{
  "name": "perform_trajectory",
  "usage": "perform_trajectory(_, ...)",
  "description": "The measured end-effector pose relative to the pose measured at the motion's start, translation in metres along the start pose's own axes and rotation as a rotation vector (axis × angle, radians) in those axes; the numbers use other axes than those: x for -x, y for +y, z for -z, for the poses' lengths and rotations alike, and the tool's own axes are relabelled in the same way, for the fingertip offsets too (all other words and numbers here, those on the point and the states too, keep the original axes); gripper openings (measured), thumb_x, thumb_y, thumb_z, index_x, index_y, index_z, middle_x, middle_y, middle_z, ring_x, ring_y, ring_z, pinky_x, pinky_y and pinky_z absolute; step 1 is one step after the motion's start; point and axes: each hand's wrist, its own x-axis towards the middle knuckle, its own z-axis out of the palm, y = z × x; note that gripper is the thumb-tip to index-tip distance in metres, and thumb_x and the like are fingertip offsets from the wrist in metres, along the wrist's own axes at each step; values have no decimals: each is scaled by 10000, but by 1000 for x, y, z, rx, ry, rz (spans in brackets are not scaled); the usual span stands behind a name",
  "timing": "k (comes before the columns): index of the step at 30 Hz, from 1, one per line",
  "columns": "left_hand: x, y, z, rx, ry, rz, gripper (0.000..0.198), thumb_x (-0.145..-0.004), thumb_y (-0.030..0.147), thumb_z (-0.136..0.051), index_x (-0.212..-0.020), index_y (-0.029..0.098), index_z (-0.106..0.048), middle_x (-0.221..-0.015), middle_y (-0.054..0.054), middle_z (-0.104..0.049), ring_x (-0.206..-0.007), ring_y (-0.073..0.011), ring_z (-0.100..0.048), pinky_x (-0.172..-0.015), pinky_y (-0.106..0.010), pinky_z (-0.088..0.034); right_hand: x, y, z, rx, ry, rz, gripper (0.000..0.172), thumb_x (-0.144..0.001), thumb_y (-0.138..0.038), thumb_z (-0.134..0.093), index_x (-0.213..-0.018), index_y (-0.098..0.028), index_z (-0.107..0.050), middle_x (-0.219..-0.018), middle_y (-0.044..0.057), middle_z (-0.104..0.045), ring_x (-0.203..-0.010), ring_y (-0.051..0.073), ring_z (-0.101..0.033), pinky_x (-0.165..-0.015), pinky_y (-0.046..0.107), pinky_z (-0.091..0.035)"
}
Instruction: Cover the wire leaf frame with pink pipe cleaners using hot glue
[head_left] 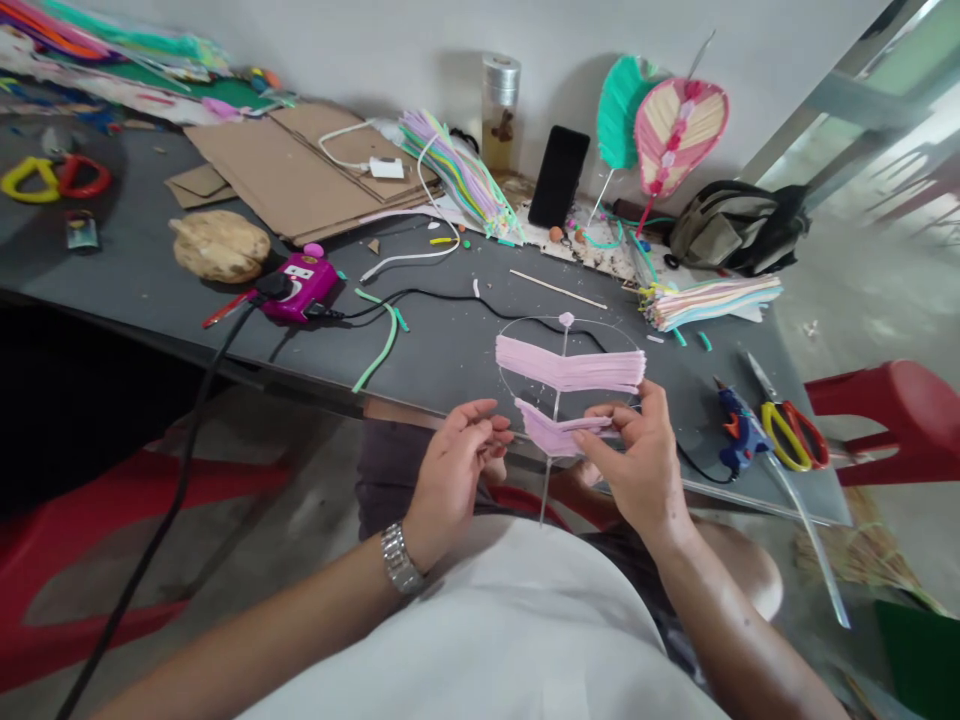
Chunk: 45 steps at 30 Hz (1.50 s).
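A fan-shaped thin wire frame carries two bands of pink pipe cleaners [570,368], bent in a V across its central stem, with a small pink tuft at the top. My right hand [637,450] pinches the lower pink band at its right end, fingers behind and thumb in front. The frame's stem points down toward my lap. To the left of the lower band, my left hand [461,460] is apart from the frame, its fingers loosely curled and no object visible in them. A metal watch is on that wrist.
On the grey table [450,340] lie a glue gun [742,430], scissors [791,435], a purple power socket [304,283] with black cables, pipe cleaner bundles [712,302], cardboard [300,170] and a phone [559,178]. Two finished-looking leaf fans [681,135] stand behind. A red stool [892,420] is at right.
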Motion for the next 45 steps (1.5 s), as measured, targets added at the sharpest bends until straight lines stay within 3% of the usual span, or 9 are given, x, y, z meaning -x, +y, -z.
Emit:
perform_trajectory(4, -3, 5, 3, -5, -33, -74, 228, -793, 343, -764, -851, 168, -629, -753, -1, -640, -680, -111, -584, -649, -227, -462, -3, 3, 6, -61, 3, 4, 643, -732, -210, -770, -1273, -262, -428, -884, -29, -698, -803, 181, -664, -733, 331, -535)
perform_trajectory(10, -5, 1, 3, -104, -127, -165, 463, -851, 508, -735, -616, 187, -498, -618, 22, -503, -595, -102, -461, -572, -223, -395, -2, 5, 8, -101, -12, 6, 636, -728, -206, -787, -1261, -261, -446, -883, -35, -698, -806, 176, -671, -767, 338, -542)
perform_trajectory(18, -6, 6, 4, -111, -92, -178, 62, -742, 229, -671, -747, 179, -634, -689, -2, -625, -644, -124, -552, -613, -236, -426, -6, 6, 10, -104, 2, 22, 648, -716, -229, -810, -1252, -257, -448, -888, -23, -703, -789, 176, -665, -732, 336, -559)
perform_trajectory(24, -14, 22, 11, -51, -108, -256, 42, -734, 224, -623, -716, 187, -632, -624, -2, -612, -608, -136, -548, -601, -250, -422, -10, 6, 14, -94, 29, 37, 637, -714, -250, -819, -1235, -265, -451, -873, -25, -705, -780, 183, -667, -722, 342, -564)
perform_trajectory(31, -36, 57, 22, -50, 26, -522, 348, -925, 465, -608, -794, 154, -695, -683, -28, -643, -633, -136, -578, -634, -274, -462, -12, 9, 25, -101, 60, 46, 625, -721, -240, -822, -1228, -266, -458, -889, -10, -701, -782, 188, -674, -713, 343, -561)
perform_trajectory(34, -41, 89, 29, 21, 143, -805, 208, -915, 378, -684, -929, 171, -662, -698, 10, -638, -645, -127, -569, -619, -259, -442, -12, 8, 27, -119, 67, 34, 657, -720, -241, -829, -1248, -262, -439, -879, -22, -701, -786, 183, -671, -722, 338, -561)
perform_trajectory(39, -39, 112, 38, -54, 105, -1047, 260, -968, 238, -623, -727, 182, -543, -582, 48, -484, -563, -108, -443, -557, -253, -365, -11, 3, 29, -155, 70, 17, 651, -736, -236, -818, -1253, -260, -424, -899, -30, -693, -796, 172, -674, -742, 335, -556)
perform_trajectory(43, -36, 87, 35, -423, 35, -846, 393, -981, 295, -588, -609, 187, -518, -551, 25, -505, -539, -111, -462, -547, -254, -369, -11, -1, 31, -197, 65, 23, 650, -725, -251, -825, -1236, -261, -424, -879, -39, -688, -791, 170, -670, -729, 329, -552)
perform_trajectory(45, -33, 71, 29, -523, 8, -659, 183, -888, 273, -681, -735, 181, -639, -650, 6, -629, -591, -121, -551, -589, -248, -431, -11, -1, 32, -214, 64, 18, 653, -716, -251, -828, -1228, -261, -424, -871, -42, -689, -778, 165, -664, -717, 322, -547)
